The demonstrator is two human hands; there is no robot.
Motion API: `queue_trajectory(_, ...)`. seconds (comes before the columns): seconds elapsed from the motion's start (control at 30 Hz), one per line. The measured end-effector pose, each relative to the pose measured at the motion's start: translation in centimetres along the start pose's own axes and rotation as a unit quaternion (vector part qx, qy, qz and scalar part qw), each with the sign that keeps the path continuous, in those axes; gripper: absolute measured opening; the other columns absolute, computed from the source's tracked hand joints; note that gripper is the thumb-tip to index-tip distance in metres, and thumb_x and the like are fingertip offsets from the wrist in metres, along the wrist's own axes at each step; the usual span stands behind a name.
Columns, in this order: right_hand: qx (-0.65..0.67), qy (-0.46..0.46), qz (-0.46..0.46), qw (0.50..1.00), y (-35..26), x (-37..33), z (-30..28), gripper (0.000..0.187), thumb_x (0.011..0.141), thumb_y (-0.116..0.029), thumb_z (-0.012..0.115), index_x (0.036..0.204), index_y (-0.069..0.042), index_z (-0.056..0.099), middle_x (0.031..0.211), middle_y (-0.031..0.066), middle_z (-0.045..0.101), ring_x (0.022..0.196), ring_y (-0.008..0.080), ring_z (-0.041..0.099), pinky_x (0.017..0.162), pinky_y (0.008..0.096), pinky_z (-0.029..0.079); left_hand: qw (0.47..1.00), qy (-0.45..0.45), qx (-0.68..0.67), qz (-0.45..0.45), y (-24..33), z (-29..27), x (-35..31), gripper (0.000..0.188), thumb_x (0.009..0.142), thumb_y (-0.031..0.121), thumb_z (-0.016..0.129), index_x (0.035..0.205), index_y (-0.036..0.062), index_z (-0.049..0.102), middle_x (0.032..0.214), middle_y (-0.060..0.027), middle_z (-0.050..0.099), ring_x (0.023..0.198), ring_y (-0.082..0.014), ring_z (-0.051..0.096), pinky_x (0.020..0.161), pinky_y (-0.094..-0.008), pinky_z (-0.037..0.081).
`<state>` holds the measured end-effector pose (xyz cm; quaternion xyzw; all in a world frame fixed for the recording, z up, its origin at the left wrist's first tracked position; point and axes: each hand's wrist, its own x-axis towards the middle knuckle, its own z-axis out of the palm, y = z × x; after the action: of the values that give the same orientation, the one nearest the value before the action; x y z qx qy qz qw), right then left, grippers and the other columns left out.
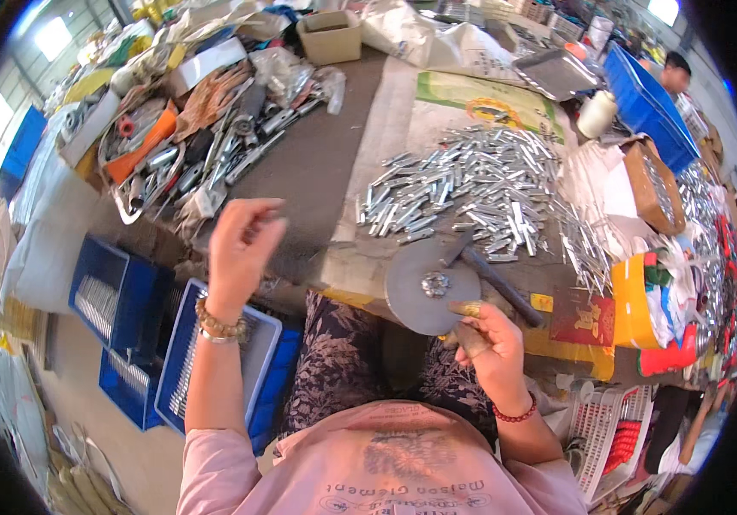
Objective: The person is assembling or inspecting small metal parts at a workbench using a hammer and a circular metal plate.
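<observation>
My left hand (244,245) is raised beside the near edge of the table, above the blue bins. Its fingers are loosely bent and apart, with nothing visible in them. My right hand (490,343) hovers at the near right edge of a round grey disc (411,300), thumb and forefinger apart. Worn yellow-brown coverings wrap those fingertips. Small shiny metal pieces (435,284) sit at the middle of the disc. A dark-handled hammer (506,287) lies against the disc's right side. Beyond it spreads a heap of short silvery metal parts (480,184).
Blue bins (253,343) with rows of metal parts stand low at my left. Tools and rags (205,137) pile up at the table's far left, near a beige tub (329,39). At right are a yellow container (634,300), a red booklet (583,318) and a white basket (596,438).
</observation>
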<state>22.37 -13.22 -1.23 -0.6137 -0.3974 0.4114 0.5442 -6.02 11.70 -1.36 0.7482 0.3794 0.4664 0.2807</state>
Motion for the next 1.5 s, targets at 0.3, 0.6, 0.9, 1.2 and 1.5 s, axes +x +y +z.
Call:
queue_trajectory(0.3, -0.06, -0.01, -0.139, 0.988, 1.9, 1.2, 1.2, 0.029, 0.098, -0.007, 0.07, 0.127, -0.006, 0.068, 0.095, 0.0176, 0.074, 0.08, 0.0268, 0.073, 0.072, 0.0379, 0.056, 0.971, -0.218, 0.094, 0.004, 0.4, 8.7, 5.6, 0.028, 0.086, 0.014, 0.084, 0.107, 0.0007, 0.072, 0.099, -0.0094, 0.063, 0.085, -0.0231, 0.063, 0.078, -0.0371, 0.052)
queue_trajectory(0.6, -0.049, -0.02, -0.198, 0.979, 1.5, 0.7, 0.8, 0.023, 0.098, -0.012, 0.073, 0.119, -0.004, 0.067, 0.095, 0.0212, 0.073, 0.087, 0.0407, 0.073, 0.073, 0.0434, 0.056, 0.967, -0.232, 0.105, -0.019, 2.1, 8.2, 3.5, 0.024, 0.084, 0.008, 0.082, 0.102, 0.0009, 0.068, 0.09, -0.0075, 0.064, 0.078, -0.0199, 0.06, 0.075, -0.0352, 0.05)
queue_trajectory(0.9, -0.058, -0.015, -0.249, 0.967, 2.2, 1.3, 0.1, 0.023, 0.096, -0.01, 0.073, 0.118, -0.001, 0.068, 0.097, 0.0218, 0.074, 0.09, 0.0402, 0.075, 0.074, 0.0443, 0.057, 0.971, -0.218, 0.101, -0.011, 3.8, 8.3, 0.7, 0.03, 0.087, -0.007, 0.073, 0.115, -0.0009, 0.065, 0.098, -0.0065, 0.066, 0.081, -0.0156, 0.06, 0.077, -0.0321, 0.052)
queue_trajectory(1.2, -0.293, 0.246, -0.255, 0.888, -0.5, 0.8, -9.4, 0.019, 0.09, -0.007, 0.073, 0.108, -0.005, 0.068, 0.102, 0.0158, 0.069, 0.093, 0.0387, 0.07, 0.078, 0.0444, 0.057, 0.974, -0.099, -0.14, -0.146, 3.1, 7.0, -2.0, 0.049, 0.101, -0.003, 0.064, 0.148, 0.001, 0.055, 0.12, -0.0076, 0.062, 0.1, -0.015, 0.062, 0.086, -0.0277, 0.054)
queue_trajectory(1.5, -0.641, 0.323, -0.125, 0.685, 2.6, 9.0, -19.0, 0.019, 0.088, -0.012, 0.069, 0.105, -0.002, 0.073, 0.107, 0.0129, 0.071, 0.102, 0.0311, 0.07, 0.083, 0.0457, 0.057, 0.997, -0.021, 0.064, -0.044, 7.0, 9.5, -3.7, 0.045, 0.105, 0.02, 0.069, 0.145, 0.0008, 0.063, 0.126, -0.019, 0.069, 0.11, -0.0311, 0.067, 0.096, -0.0449, 0.054)
